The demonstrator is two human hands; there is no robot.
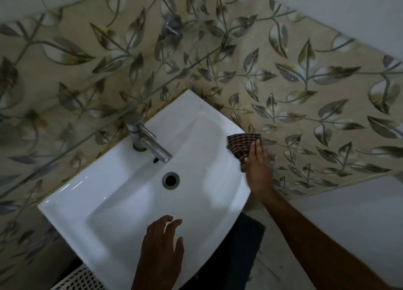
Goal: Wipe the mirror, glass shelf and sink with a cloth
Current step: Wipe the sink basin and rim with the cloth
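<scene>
Dark striped cloth point(242, 147) at centre right of the frame, pressed against the right rim of the white sink point(122, 204), partly hanging past the edge over the leaf-patterned wall tiles point(305, 97). Held there under the right hand point(257, 167), fingers point(258, 149) laid nearly flat and close together over the cloth, thumb tucked at its lower edge. Basin bare of loose things, only the round drain point(170, 180) in the middle and a chrome faucet point(146, 139) above it, spout angled toward the drain. Left hand point(162, 250) at lower centre, over the front rim of the sink, fingers point(172, 223) loosely spread and gripping nothing; contact with the rim unclear. White perforated basket point(80, 278) at the bottom left, below the sink.
</scene>
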